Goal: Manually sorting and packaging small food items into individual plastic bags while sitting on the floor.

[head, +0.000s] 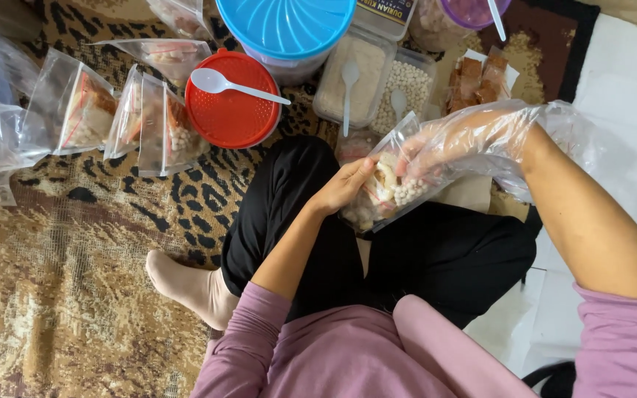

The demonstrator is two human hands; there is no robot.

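Note:
My left hand (344,186) is bare and grips the side of a small clear plastic bag (388,193) over my lap. Inside the bag lie small white balls and pale snack pieces. My right hand (457,141), covered by a loose clear plastic glove, has its fingers at the bag's open mouth, touching the contents. I sit cross-legged in black trousers and a mauve top on a patterned carpet.
Several filled clear bags (149,118) lie on the carpet at the left. A red lid (239,110) carries a white spoon (219,83). Beyond stand a blue-lidded tub (287,29), open clear boxes of powder (355,81) and white balls (409,85), and brown pieces (481,79).

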